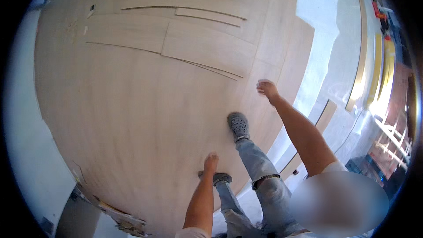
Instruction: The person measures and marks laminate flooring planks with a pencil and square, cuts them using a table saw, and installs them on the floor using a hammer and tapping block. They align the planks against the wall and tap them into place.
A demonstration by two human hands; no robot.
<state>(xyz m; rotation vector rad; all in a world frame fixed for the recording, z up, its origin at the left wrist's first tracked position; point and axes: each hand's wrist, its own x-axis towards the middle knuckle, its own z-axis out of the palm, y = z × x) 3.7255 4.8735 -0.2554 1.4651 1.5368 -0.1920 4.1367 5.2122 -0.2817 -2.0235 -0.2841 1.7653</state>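
Wide board, head view: the wide board (207,48) is laid flat on the wood-toned floor (132,123), ahead of the person; its long axis is run left to right, slanted nearer at the right, with that end pointed toward the right hand (267,89)
Narrow strip, head view: the narrow strip (208,17) is set farther off, its long axis slanted much the same way
Right fingers, head view: blurred, loosely bent and partly open, pointed left; nothing is seen to be gripped, and the hand is held near the wide board's right end
Left fingers, head view: the left hand (211,163) is seen above one grey shoe (222,177); how far its fingers are opened, or whether anything is held, cannot be told
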